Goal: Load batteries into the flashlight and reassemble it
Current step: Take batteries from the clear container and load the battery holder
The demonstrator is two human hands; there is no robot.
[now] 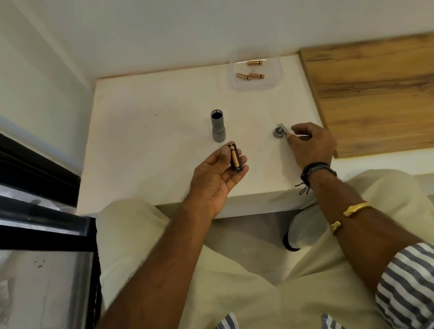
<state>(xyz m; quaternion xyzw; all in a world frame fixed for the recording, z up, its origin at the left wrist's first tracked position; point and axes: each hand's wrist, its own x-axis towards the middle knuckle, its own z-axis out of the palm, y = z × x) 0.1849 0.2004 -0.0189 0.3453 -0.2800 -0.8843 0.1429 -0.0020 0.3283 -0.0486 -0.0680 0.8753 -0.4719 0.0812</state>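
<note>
A grey flashlight body (217, 126) stands upright on the white table (148, 135), its open end facing up. My left hand (216, 177) lies palm up and grips a black battery holder (235, 157) with a copper-coloured battery showing in it. The grey tail cap (279, 132) with its wrist strap lies on the table to the right. My right hand (311, 145) rests beside the cap, fingertips pinching the strap end right next to it.
A clear plastic tray (255, 73) at the table's far edge holds three loose copper-coloured batteries (249, 75). A wooden board (393, 91) lies to the right. A dark-framed glass panel (23, 214) stands at the left. My knees are below the table's front edge.
</note>
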